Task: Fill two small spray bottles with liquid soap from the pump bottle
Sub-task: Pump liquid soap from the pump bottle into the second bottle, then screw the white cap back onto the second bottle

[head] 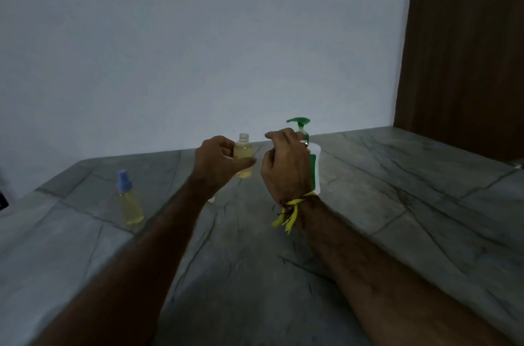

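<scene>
The open spray bottle [243, 157], neck bare and body mostly full of yellow soap, sits near the centre of the view, pinched in your left hand [219, 162] with thumb in front and fingers curled behind it, its base just above or on the stone counter [397, 218]; I cannot tell which. Your right hand [286, 167] hovers just at three o'clock of it, fingers loosely curled and, as far as can be seen, holding nothing. The pump bottle [307, 144] stands behind that hand at about one o'clock, its green nozzle pointing towards the open neck. The other spray bottle [129, 201], already capped in blue and filled, stands well apart at about eight o'clock. A small pale object [211, 199] peeks from under your left wrist, possibly the missing sprayer top, though too hidden to be sure. This bottle looks close to full, so judge the level before any further pump; if you do add more, bring the neck right beneath the nozzle and press slowly. Keep the bottle upright and your grip low on the body so the threads stay clean for capping.
</scene>
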